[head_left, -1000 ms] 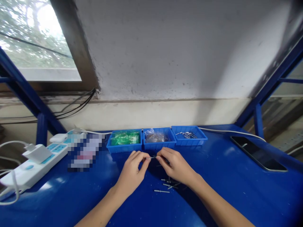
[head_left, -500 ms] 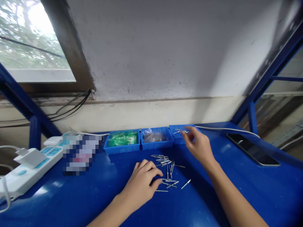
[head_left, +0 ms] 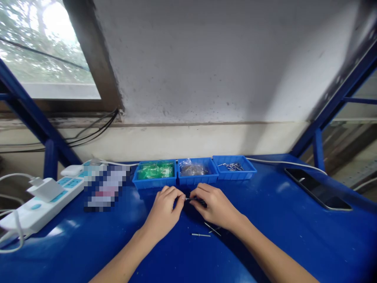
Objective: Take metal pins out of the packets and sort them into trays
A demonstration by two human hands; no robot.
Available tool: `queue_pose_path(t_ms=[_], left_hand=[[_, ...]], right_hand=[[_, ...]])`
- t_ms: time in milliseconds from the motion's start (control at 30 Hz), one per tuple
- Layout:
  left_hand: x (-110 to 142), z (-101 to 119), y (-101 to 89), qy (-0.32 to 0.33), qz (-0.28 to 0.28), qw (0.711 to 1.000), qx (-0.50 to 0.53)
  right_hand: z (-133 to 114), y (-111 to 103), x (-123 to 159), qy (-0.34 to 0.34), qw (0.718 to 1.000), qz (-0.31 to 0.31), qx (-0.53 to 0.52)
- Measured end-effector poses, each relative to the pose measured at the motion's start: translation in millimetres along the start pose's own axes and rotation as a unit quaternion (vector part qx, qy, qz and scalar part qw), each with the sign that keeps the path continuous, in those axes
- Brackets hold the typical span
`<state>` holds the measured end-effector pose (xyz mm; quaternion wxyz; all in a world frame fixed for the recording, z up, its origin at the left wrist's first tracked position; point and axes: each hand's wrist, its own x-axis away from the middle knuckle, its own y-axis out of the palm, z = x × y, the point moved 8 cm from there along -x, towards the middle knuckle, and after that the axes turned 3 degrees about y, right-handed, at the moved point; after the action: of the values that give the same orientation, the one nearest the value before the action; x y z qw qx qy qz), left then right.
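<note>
My left hand is closed, its thumb and fingertips pinching one end of a thin metal blind rivet. Facing it, my right hand has its fingers curled together at the other end of that rivet, with dark shapes under its fingers that I cannot make out. Below the hands, a loose blind rivet lies on the blue tabletop, and another rivet rests crossed over one partly shaded by my right hand. The right-hand blue bin holds several similar rivets.
Beside it stand a blue bin of clear bags and a blue bin of green bags. A white power strip with a plugged charger is at left. At right lies a dark phone. A wall rises behind.
My right hand has come from the right bin back to my left hand, which moved slightly away from me. Fewer loose rivets show on the table; my hands cover part of that area.
</note>
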<state>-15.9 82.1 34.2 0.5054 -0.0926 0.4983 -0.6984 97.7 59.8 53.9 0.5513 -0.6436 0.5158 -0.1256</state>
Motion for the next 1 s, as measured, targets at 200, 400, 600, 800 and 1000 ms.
queue_pose_path(t_ms=[200,400,600,800,1000], left_hand=[[3,2,-1.2,0.005,0.032,0.998,0.058],[2,8,-5.8,0.026,0.037,0.996,0.071],[1,6,-4.1,0.019,0.033,0.997,0.066],[0,7,-0.1,-0.002,0.012,0.995,0.096],[9,43,24.9,0.036,-0.107,0.993,0.044]], right_hand=[[5,-7,1,0.011,1.0,0.024,0.009],[3,-7,0,0.014,0.999,0.021,-0.028],[-2,-11,1,-0.005,0.998,0.039,-0.047],[-4,-15,0,-0.038,0.997,0.058,0.012],[68,-86,20,0.194,0.914,0.285,0.213]])
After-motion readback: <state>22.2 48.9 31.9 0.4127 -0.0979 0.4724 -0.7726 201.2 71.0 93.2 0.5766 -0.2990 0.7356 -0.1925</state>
